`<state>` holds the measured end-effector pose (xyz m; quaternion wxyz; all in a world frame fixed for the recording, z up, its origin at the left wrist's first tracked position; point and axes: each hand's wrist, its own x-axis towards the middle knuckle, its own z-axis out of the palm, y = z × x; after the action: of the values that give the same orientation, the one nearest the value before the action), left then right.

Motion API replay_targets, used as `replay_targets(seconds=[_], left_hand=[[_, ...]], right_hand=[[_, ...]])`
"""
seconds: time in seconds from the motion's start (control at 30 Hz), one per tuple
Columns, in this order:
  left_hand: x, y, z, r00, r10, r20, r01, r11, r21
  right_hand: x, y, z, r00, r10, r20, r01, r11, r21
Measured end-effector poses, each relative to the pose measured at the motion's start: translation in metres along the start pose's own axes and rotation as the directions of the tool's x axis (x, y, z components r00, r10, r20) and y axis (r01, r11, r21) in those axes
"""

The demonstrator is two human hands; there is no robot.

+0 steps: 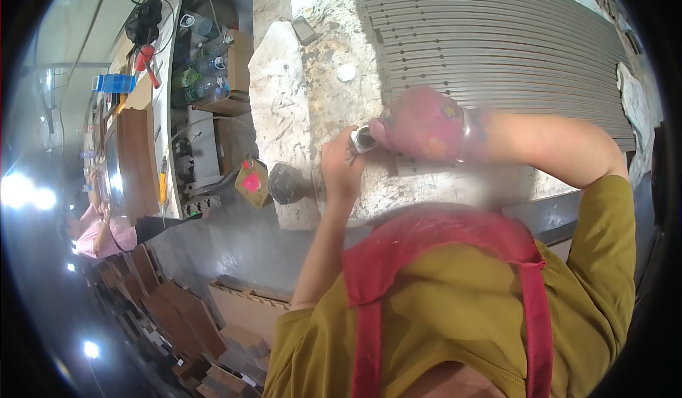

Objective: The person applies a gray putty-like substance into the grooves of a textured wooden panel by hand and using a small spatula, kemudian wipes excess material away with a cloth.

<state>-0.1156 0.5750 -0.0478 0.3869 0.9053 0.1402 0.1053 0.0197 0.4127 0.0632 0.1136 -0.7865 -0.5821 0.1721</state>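
Observation:
My left hand (342, 170) is wrapped round a small whitish container (356, 139) with a dark opening. My right hand (425, 124), in a pink patterned glove, is closed, its fingertips at the container's opening. Whatever those fingers grip is hidden, and the glove is partly blurred. Both hands are over the stained white worktable (341, 110). To their right lie many long grey-brown strips (497, 50) side by side, with dark dots near their left ends. A small white round piece (347, 72) rests on the table beyond my hands.
A dark lump-like pot (285, 183) and a yellowish box with a pink patch (253, 183) are at the table's left edge. A small grey block (304, 30) lies farther back. Shelves with bottles (206, 64) stand left; a person in pink (106, 234) is beyond.

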Motion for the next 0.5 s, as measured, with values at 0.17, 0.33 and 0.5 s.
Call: replay_targets(seconds=[0.17, 0.33, 0.5], left_hand=[[0.002, -0.010, 0.000, 0.992, 0.115, -0.052, -0.111, 0.991, 0.069], [0.009, -0.015, 0.009, 0.961, 0.248, -0.124, -0.238, 0.967, 0.092], [0.005, -0.014, 0.008, 0.990, 0.101, -0.102, -0.100, 0.995, 0.014]], right_hand=[[0.001, -0.002, 0.024, 0.972, -0.187, -0.140, 0.147, 0.955, -0.256], [0.012, -0.001, 0.008, 0.994, 0.105, 0.007, -0.105, 0.980, 0.171], [0.023, 0.010, 0.015, 0.982, 0.187, -0.040, -0.168, 0.942, 0.291]])
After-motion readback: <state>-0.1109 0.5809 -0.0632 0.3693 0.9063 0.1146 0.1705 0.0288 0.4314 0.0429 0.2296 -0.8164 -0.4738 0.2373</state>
